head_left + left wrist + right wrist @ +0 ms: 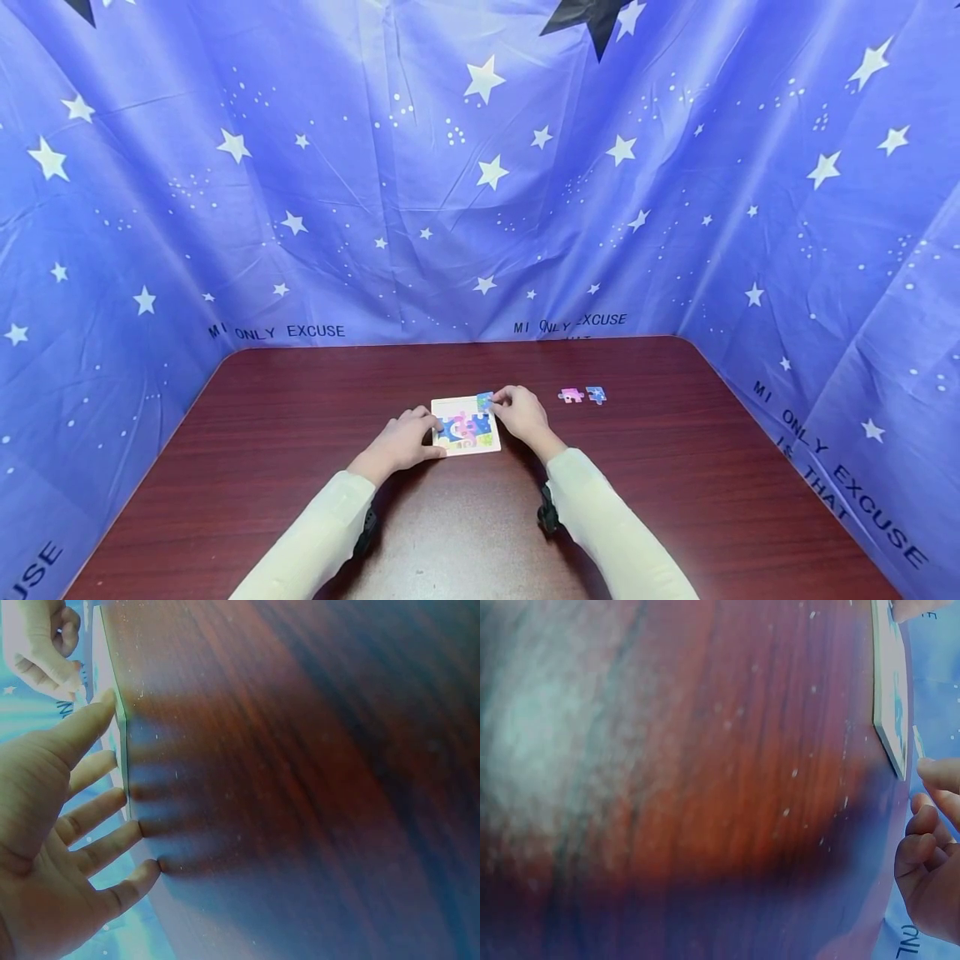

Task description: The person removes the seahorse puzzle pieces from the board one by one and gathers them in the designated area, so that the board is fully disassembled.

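A pale, shallow puzzle tray (450,403) lies on the table, with joined pink, blue and yellow-green pieces (467,428) across its middle and near side. My left hand (401,440) rests at the tray's left side, fingers spread, the thumb on its near-left corner. In the left wrist view the straight fingers (101,814) reach to the tray edge and table. My right hand (522,414) pinches a blue puzzle piece (485,402) over the tray's far-right corner. The right wrist view shows that piece edge-on, tilted, between thumb and forefinger, just beyond the tray edge.
To the right of the tray lie two loose puzzle pieces, one pink (572,396) and one blue (596,395). The dark red wooden table (300,392) ends at a blue star-patterned curtain (420,167) at the back and both sides.
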{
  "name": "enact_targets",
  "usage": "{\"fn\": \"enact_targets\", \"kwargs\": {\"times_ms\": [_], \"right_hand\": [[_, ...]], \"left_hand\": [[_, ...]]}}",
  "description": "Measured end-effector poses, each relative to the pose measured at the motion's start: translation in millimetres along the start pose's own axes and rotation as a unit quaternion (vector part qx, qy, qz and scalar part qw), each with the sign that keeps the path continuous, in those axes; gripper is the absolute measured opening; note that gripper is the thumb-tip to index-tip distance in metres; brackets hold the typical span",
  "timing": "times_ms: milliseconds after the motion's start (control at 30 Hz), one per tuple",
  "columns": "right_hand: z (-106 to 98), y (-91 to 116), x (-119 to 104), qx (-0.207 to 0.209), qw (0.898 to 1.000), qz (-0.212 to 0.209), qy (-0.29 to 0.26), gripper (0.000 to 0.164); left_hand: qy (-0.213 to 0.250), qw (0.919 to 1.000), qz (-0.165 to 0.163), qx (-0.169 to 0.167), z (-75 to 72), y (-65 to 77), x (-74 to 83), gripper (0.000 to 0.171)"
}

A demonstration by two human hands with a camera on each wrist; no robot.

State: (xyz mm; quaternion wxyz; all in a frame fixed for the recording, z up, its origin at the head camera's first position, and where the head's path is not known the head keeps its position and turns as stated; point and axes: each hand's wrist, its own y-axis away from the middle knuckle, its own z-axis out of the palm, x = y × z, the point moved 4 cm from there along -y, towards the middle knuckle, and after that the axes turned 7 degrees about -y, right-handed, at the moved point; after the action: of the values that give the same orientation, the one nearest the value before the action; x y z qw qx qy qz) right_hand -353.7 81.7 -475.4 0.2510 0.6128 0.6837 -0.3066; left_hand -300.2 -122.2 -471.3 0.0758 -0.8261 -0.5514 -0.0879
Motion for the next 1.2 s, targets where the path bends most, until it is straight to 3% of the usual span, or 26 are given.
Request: {"fn": "enact_targets", "kwargs": {"times_ms": [1200], "right_hand": [[-18.1, 0.2, 22.2, 0.016, 1.0, 0.018, 0.01, 0.009]], "left_hand": [[-0.01, 0.9999, 0.004, 0.006, 1.5, -0.7, -0.4, 0.037]]}}
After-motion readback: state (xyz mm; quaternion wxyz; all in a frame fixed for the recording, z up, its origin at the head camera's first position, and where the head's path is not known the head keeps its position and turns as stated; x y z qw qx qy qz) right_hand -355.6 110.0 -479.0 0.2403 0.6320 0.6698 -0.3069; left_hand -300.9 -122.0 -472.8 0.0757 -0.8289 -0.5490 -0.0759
